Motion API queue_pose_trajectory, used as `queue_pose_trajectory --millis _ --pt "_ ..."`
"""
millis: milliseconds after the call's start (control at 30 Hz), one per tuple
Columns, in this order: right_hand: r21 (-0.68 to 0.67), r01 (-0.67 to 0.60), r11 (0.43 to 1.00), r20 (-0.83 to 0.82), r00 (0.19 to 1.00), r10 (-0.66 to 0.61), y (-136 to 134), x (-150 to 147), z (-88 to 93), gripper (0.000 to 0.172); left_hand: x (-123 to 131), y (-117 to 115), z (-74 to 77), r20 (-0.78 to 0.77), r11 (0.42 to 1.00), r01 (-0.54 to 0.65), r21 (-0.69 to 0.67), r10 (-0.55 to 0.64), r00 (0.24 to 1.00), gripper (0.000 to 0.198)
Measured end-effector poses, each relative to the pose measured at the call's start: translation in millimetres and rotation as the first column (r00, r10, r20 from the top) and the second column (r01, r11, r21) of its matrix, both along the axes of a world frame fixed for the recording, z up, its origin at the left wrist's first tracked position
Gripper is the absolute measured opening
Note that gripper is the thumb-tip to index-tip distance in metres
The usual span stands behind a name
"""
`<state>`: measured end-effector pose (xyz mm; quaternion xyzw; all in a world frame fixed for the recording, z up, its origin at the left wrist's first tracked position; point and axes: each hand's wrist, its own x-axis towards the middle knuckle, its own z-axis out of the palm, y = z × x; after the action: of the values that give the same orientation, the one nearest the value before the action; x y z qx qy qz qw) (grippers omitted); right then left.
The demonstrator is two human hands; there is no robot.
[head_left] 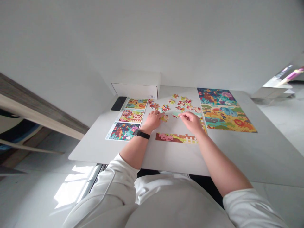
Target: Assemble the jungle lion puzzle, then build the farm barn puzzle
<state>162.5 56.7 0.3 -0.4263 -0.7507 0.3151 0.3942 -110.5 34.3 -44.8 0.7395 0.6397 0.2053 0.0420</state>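
Note:
My left hand point(154, 120), with a black watch on its wrist, rests fingers curled on the white table point(237, 152) and touches a loose puzzle piece point(164, 118). My right hand point(191, 122) is closed in a pinch on a small pale piece at its fingertips. Below both hands lies a joined strip of puzzle point(176, 138) showing a pink animal and a white fence. Several loose pieces point(182, 103) are scattered beyond the hands.
Two finished colourful puzzles point(223, 110) lie to the right. A sheet with three reference pictures point(129, 119) lies to the left, a black phone point(118, 103) beside it. A white box point(136, 84) stands at the table's far edge by the wall.

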Motion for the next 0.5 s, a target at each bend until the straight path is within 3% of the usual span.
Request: queue_pose_trajectory --millis 133,333,500 --pt "0.030 0.071 0.997 -0.107 0.992 -0.068 -4.5 -4.6 -20.0 0.031 1.3 1.4 3.1 -0.043 1.000 0.005 -0.015 -0.006 0.999 0.040" --pt "0.093 -0.085 0.992 0.064 0.995 0.080 -13.0 1.3 -21.8 0.027 -9.3 -7.3 0.3 0.009 1.000 0.015 -0.016 -0.015 1.000 0.025" --pt "0.110 -0.099 0.989 0.115 0.990 0.086 -13.1 -0.1 -22.0 0.026 -15.2 -13.5 5.4 0.073 0.995 0.091 -0.038 -0.088 0.993 0.022"
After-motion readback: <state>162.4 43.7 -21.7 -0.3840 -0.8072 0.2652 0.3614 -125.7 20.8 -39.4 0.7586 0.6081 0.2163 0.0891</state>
